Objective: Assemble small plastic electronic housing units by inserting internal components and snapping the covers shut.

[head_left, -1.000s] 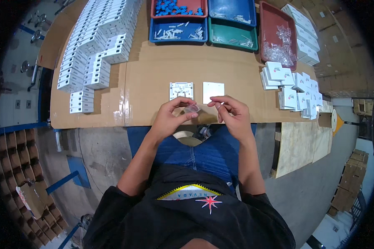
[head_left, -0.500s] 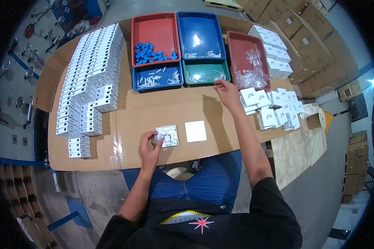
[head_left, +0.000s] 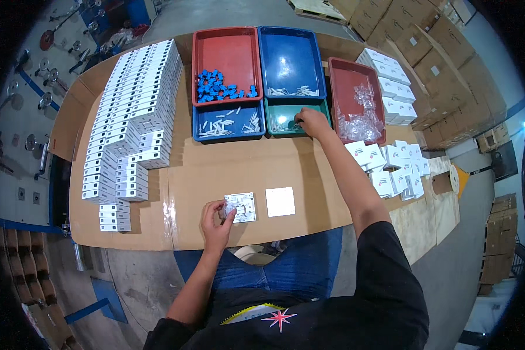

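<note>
— Which grip held what?

— Left hand (head_left: 217,217) had its fingers pinched on a small clear piece at the left edge of the white plate (head_left: 241,207), near the front edge of the worktop (head_left: 216,169).

— And the right?

— Right hand (head_left: 312,122) was stretched far forward into the green tray (head_left: 288,123), fingers curled down among small pale parts. Whether that grip had closed on one, I could not tell.

— Where did the plate lie?

— Flat on the worktop, just beside a plain white square cover (head_left: 280,202) on its right, the two apart by a narrow gap.

— What stood around the green tray?

— A blue tray (head_left: 228,122) with pale pieces touched it on the left. Behind those sat a red tray (head_left: 227,58) holding blue parts and a larger blue tray (head_left: 290,61) with a few pale bits. On the right, another red tray (head_left: 355,99) held clear bags.

— Anything else?

— Rows of white boxes (head_left: 128,116) covered the left of the worktop, and a looser heap of white boxes (head_left: 390,166) lay on the right, near the outstretched forearm.
</note>
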Tool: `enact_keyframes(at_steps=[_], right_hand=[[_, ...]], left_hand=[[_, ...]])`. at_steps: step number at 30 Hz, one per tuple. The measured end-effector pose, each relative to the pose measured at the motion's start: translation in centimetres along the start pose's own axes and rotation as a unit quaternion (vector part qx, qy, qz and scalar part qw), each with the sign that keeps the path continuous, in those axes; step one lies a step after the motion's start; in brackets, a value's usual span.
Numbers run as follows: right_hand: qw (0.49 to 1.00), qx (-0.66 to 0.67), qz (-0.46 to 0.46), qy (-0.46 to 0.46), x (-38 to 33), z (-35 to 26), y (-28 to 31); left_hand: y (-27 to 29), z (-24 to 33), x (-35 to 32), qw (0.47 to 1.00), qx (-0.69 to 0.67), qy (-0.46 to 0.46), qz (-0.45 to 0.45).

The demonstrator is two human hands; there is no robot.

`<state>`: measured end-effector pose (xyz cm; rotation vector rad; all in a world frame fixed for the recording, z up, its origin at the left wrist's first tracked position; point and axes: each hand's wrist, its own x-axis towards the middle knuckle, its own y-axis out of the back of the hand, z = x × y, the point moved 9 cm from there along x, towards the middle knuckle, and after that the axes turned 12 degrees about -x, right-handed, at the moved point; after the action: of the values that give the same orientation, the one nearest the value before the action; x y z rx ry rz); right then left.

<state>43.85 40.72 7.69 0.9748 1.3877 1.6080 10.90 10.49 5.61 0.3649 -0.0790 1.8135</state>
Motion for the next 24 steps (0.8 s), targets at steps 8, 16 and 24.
enact_keyframes(at_steps=[8, 16, 24], right_hand=[[0.999, 0.012, 0.039, 0.015, -0.3, 0.0, 0.1], [0.963, 0.224, 0.084, -0.127, -3.8, 1.7, 3.9], [0.878, 0.427, 0.129, -0.177, -11.6, -2.7, 0.4]], left_hand=[[-0.3, 0.2, -0.1, 1.000, 0.006, -0.001, -0.011], [-0.2, -0.2, -0.5, 1.000, 0.018, 0.000, -0.012], [-0.3, 0.4, -0.3, 1.000, 0.020, -0.021, -0.005]])
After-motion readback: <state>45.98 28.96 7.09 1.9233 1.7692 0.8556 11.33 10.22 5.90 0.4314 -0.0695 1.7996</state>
